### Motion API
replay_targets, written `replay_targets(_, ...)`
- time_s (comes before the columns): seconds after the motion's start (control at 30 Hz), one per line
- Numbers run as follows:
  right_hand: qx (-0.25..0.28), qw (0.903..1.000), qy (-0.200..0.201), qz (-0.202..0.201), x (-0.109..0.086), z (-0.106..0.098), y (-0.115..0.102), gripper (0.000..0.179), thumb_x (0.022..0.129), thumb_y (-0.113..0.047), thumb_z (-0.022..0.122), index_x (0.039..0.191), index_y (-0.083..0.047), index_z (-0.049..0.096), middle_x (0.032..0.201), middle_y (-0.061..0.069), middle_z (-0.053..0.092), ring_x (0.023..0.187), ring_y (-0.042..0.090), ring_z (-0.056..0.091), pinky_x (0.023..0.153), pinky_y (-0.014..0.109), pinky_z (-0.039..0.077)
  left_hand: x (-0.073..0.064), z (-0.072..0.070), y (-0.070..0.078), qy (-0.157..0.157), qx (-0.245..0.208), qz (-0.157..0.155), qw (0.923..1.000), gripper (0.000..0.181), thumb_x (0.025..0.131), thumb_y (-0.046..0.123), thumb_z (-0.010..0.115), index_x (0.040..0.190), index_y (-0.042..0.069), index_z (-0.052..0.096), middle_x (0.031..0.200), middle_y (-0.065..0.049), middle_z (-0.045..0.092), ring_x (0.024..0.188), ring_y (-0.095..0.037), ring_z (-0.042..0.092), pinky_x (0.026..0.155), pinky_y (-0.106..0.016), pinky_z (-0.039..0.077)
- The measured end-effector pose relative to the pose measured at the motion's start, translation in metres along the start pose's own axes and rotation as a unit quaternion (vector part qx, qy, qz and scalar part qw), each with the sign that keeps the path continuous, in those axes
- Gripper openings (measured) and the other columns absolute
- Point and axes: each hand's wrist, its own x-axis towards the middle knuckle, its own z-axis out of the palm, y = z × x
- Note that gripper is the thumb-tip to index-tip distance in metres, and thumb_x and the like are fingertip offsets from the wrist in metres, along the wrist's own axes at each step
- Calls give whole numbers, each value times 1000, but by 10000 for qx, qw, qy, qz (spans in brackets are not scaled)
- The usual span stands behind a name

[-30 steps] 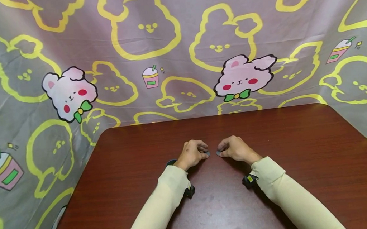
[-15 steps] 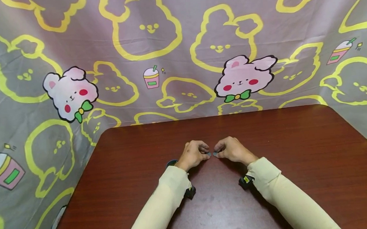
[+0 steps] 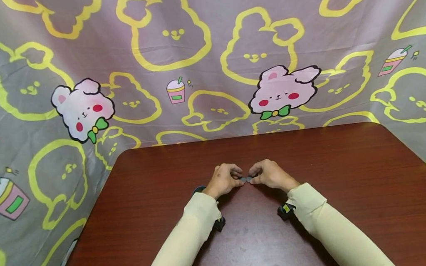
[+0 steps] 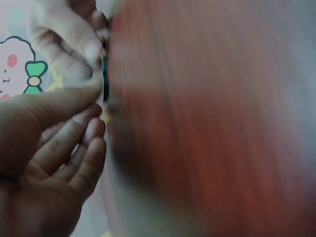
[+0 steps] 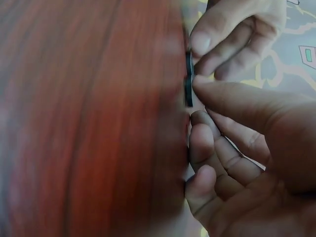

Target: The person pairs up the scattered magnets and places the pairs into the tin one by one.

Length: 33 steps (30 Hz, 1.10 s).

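Observation:
Two small flat bluish-grey discs, kind not clear, lie almost edge to edge at the middle of the table. My left hand [image 3: 225, 179] holds the left disc [image 3: 243, 180] at its thumb and fingertips. Opposite it, my right hand [image 3: 270, 174] holds the right disc [image 3: 249, 180] the same way. From the right wrist, both show edge-on as thin dark strips low at the tabletop: the left hand's disc [image 5: 189, 61] and the right hand's disc [image 5: 188, 92], each with a thumb against it. The left wrist view shows the strips [image 4: 105, 79] partly behind the thumbs.
A reddish-brown wooden table [image 3: 163, 166] with rounded far corners spreads around both hands. Behind it and at the sides hangs a grey cloth [image 3: 197, 25] printed with rabbits and cups. Dark wrist cameras, such as the right one [image 3: 286, 210], sit at the sleeves.
My right hand has moved left with its disc, closing the gap between the two discs. My left hand has stayed nearly still.

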Motion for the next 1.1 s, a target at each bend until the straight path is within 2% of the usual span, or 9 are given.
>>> replay_targets(0.2,88,9999,-55,-27,-1,-2,2,22,77,-4,84,96,2,75,86,6,73,79,14,65,70,29,52,-10,-26,-4,-21,81,34,10000,37,82,6,83,116,1,71,105,-7,74,99,-21,69,86,-32,55)
replay_targets(0.37,45,9999,-105,9,1,-1,0,26,77,-6,85,100,2,76,88,7,75,80,15,66,70,29,52,-28,-52,-11,-109,78,12,9999,44,84,11,82,124,2,67,115,-8,71,109,-25,66,91,-39,54)
replay_targets(0.5,-48,9999,-127,14,2,0,0,27,78,-8,85,102,1,76,91,7,75,84,16,66,72,31,53,-45,-66,-23,-207,56,-60,9998,50,82,14,84,127,2,65,120,-8,69,113,-25,64,92,-41,54)
replay_targets(0.7,-112,9998,-116,137,2,1,0,27,78,-11,85,102,0,78,93,7,76,94,21,66,78,34,53,-66,-77,-42,-132,63,35,9999,56,76,16,89,125,0,66,118,-11,71,113,-26,65,96,-42,52)
replay_targets(0.83,-185,9996,-69,201,1,1,0,27,78,-12,85,102,-1,78,95,7,76,100,24,66,81,35,53,-76,-83,-50,-106,-79,-22,9999,63,74,17,90,129,0,63,123,-11,69,117,-28,63,97,-44,51)
replay_targets(1.1,-276,9995,-83,109,1,3,0,23,78,-11,86,98,-2,79,91,6,76,95,22,66,78,34,53,-91,-86,-64,-317,-416,55,9986,73,71,13,92,132,-6,58,126,-17,65,118,-32,62,99,-43,50)
